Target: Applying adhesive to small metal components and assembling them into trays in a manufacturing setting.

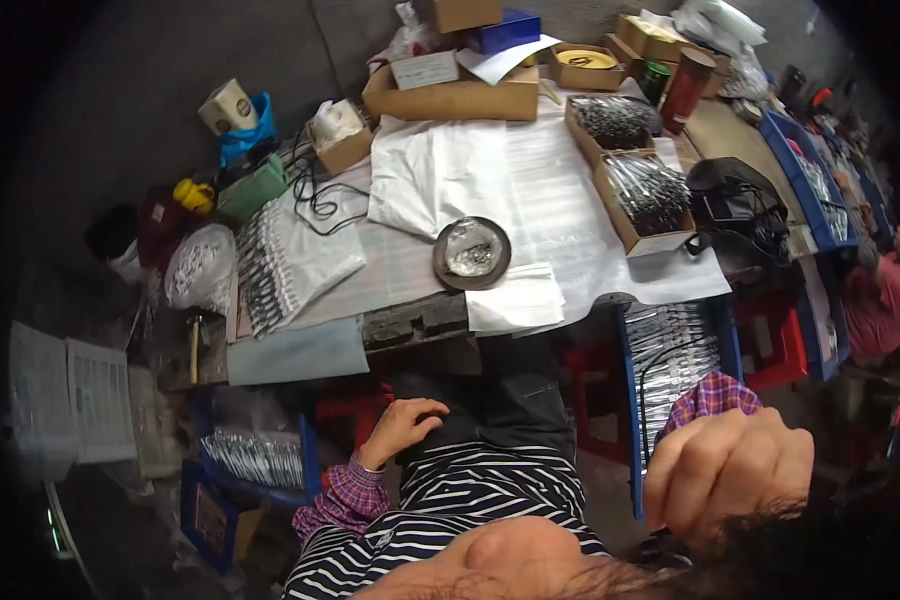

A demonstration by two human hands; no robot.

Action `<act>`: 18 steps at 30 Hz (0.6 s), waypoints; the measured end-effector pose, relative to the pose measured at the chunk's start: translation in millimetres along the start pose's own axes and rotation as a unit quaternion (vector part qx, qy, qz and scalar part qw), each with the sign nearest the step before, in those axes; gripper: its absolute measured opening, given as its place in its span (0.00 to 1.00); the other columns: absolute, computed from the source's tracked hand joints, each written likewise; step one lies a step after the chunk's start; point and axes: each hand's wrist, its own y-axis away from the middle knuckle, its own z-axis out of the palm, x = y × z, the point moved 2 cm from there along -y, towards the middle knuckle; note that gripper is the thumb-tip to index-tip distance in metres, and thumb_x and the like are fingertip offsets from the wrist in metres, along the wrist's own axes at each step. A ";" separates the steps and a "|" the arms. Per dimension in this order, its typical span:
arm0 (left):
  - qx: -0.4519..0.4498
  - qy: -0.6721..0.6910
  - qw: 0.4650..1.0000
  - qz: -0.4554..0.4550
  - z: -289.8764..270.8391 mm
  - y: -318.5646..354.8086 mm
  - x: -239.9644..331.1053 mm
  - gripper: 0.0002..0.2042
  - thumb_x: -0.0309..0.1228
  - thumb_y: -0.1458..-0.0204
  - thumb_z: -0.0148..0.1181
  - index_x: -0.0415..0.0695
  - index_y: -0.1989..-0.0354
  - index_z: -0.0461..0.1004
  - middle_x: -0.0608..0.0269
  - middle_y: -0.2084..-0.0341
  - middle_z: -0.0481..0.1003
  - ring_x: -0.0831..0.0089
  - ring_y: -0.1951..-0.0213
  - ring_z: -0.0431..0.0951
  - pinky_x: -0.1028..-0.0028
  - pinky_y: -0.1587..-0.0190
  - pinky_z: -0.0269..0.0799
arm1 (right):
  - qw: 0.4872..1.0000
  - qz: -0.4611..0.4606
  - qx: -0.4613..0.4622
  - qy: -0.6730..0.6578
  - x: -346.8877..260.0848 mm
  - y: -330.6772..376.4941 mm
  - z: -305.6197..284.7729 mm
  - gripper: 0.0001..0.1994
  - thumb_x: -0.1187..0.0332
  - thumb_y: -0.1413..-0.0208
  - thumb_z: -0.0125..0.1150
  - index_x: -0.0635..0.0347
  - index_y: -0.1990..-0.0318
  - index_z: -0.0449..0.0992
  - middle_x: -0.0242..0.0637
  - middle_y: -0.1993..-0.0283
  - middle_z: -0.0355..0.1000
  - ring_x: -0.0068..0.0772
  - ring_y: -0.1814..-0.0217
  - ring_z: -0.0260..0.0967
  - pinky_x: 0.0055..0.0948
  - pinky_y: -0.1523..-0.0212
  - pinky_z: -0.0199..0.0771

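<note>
The right hand (727,470) is raised close to the camera, fingers curled loosely inward and holding nothing. The left hand (402,425) rests on the dark trousers (510,395) at the lap, fingers bent, also holding nothing. Ahead, on the desk (410,270) covered in white sheets, sits a round dark tray (440,262) with shiny bits inside. Beside the right hand, a blue crate (630,420) holds packed metal pieces whose long axes run roughly left to right.

The right hand (727,470) is raised close to the camera, its lower part lost behind dark hair. The small metal pieces in the round dish (472,253) are too fine to identify. The person at the right edge (878,300) is cut off.
</note>
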 end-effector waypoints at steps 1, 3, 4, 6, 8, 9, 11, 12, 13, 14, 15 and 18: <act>-0.005 -0.004 1.000 0.006 1.8 -0.8 -1.8 0.11 0.28 0.55 0.58 0.43 0.62 0.76 0.56 0.68 0.77 0.60 0.68 0.78 0.69 0.65 0.73 | 0.999 0.015 -0.003 0.028 -8.1 5.1 1.6 0.10 0.68 0.46 0.55 0.63 0.75 0.69 0.43 0.78 0.68 0.38 0.79 0.68 0.41 0.75 0.74; 0.010 -0.060 0.998 0.006 5.2 -3.0 -6.6 0.10 0.28 0.55 0.58 0.44 0.63 0.77 0.57 0.67 0.77 0.60 0.66 0.78 0.70 0.65 0.73 | 0.998 -0.026 0.042 0.032 -8.4 8.5 5.6 0.08 0.67 0.46 0.55 0.61 0.72 0.68 0.43 0.77 0.68 0.38 0.79 0.68 0.42 0.74 0.74; 0.027 -0.065 0.997 0.017 8.1 -3.7 -7.9 0.10 0.28 0.55 0.58 0.44 0.63 0.77 0.57 0.69 0.77 0.59 0.67 0.77 0.69 0.66 0.72 | 0.994 -0.061 0.083 0.028 -8.2 11.3 6.7 0.07 0.67 0.45 0.55 0.60 0.69 0.68 0.42 0.75 0.68 0.38 0.79 0.68 0.42 0.74 0.74; 0.023 -0.066 0.998 0.002 13.8 -9.1 -12.5 0.09 0.28 0.55 0.58 0.44 0.64 0.77 0.57 0.70 0.77 0.59 0.68 0.77 0.69 0.66 0.72 | 0.990 -0.079 0.093 0.072 -11.7 16.9 6.7 0.06 0.67 0.45 0.54 0.57 0.67 0.66 0.41 0.74 0.67 0.39 0.79 0.68 0.42 0.74 0.74; 0.044 -0.047 0.998 0.024 22.5 -19.2 -21.5 0.07 0.28 0.56 0.59 0.44 0.66 0.78 0.56 0.73 0.76 0.57 0.70 0.76 0.67 0.67 0.72 | 0.988 -0.042 0.042 0.146 -22.5 17.9 4.3 0.04 0.69 0.45 0.53 0.56 0.68 0.65 0.42 0.73 0.68 0.39 0.78 0.69 0.41 0.73 0.74; 0.045 -0.060 0.996 0.043 29.3 -23.9 -29.8 0.07 0.27 0.56 0.59 0.44 0.67 0.78 0.56 0.73 0.76 0.57 0.70 0.76 0.67 0.66 0.72 | 0.993 -0.071 0.006 0.098 -21.1 17.8 -4.8 0.05 0.71 0.46 0.52 0.57 0.72 0.65 0.40 0.76 0.69 0.37 0.79 0.69 0.40 0.73 0.74; 0.059 -0.070 0.993 0.078 38.2 -34.4 -37.4 0.06 0.30 0.55 0.59 0.45 0.69 0.79 0.54 0.73 0.76 0.56 0.69 0.77 0.66 0.67 0.72 | 0.985 -0.084 0.015 0.151 -21.5 16.4 -16.9 0.05 0.68 0.48 0.57 0.57 0.72 0.69 0.37 0.73 0.70 0.32 0.79 0.68 0.35 0.74 0.72; 0.052 -0.066 0.993 0.086 41.4 -38.2 -42.5 0.06 0.30 0.55 0.59 0.45 0.69 0.79 0.54 0.73 0.76 0.56 0.69 0.77 0.66 0.67 0.72 | 0.976 -0.095 0.019 0.195 -22.6 15.3 -22.2 0.07 0.66 0.50 0.62 0.57 0.73 0.73 0.34 0.71 0.72 0.28 0.78 0.67 0.30 0.74 0.69; 0.037 -0.111 0.993 0.034 44.0 -44.3 -44.3 0.07 0.32 0.55 0.59 0.46 0.69 0.79 0.54 0.73 0.77 0.56 0.69 0.77 0.65 0.67 0.72 | 0.965 -0.103 0.026 0.241 -24.4 15.9 -30.3 0.08 0.63 0.52 0.66 0.56 0.73 0.77 0.31 0.68 0.74 0.23 0.77 0.66 0.24 0.75 0.67; 0.030 -0.158 0.987 -0.025 44.3 -43.9 -48.8 0.08 0.35 0.54 0.58 0.47 0.69 0.79 0.53 0.73 0.77 0.56 0.70 0.77 0.65 0.68 0.72 | 0.947 -0.048 -0.027 0.316 -28.6 13.8 -50.9 0.06 0.67 0.55 0.68 0.56 0.72 0.77 0.31 0.70 0.73 0.25 0.77 0.67 0.24 0.75 0.67; 0.054 -0.140 0.988 -0.025 43.7 -42.5 -57.0 0.10 0.39 0.53 0.57 0.51 0.66 0.79 0.52 0.75 0.76 0.54 0.71 0.77 0.63 0.68 0.72 | 0.873 -0.109 0.135 0.455 -10.9 18.9 -62.8 0.05 0.72 0.57 0.67 0.60 0.72 0.77 0.35 0.73 0.72 0.25 0.76 0.67 0.24 0.75 0.67; 0.084 -0.110 0.990 -0.035 43.8 -45.9 -73.2 0.10 0.37 0.52 0.56 0.54 0.61 0.78 0.48 0.78 0.75 0.50 0.72 0.76 0.62 0.70 0.72 | 0.740 0.127 0.207 0.628 17.9 0.1 -131.6 0.06 0.75 0.58 0.64 0.62 0.69 0.77 0.34 0.71 0.70 0.21 0.72 0.67 0.19 0.73 0.66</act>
